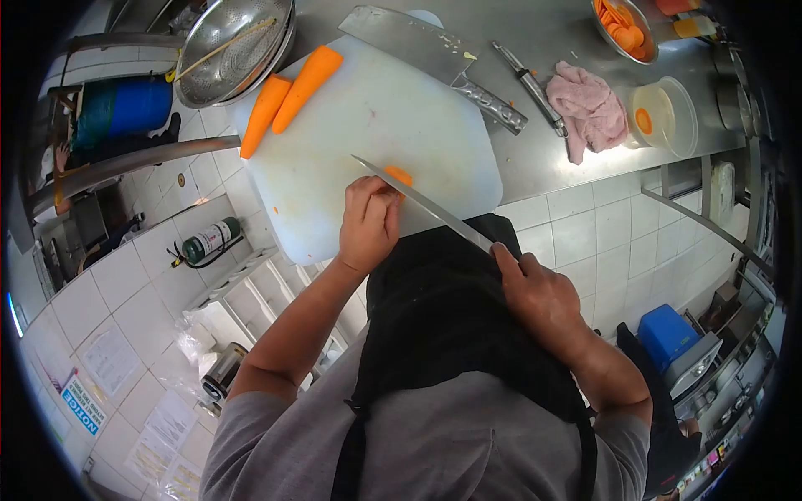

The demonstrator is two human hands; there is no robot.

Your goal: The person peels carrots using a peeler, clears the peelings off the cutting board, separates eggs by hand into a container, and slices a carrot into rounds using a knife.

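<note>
Orange carrot chunk (399, 174) is pinched in left hand (369, 221), right hand (543, 298) gripping long steel knife (439, 211); I'd curl the left.

From the centre of one cutting board (334, 200), quantities are: large carrots (307, 89), two, 10 o'clock; cleaver (409, 35), one, 1 o'clock; knife (439, 210), one, 5 o'clock; pink cloth (586, 102), one, 3 o'clock.

White wall tiles (142, 309); green extinguisher (210, 240); blue barrel (138, 110); pale shelving (251, 305).
</note>
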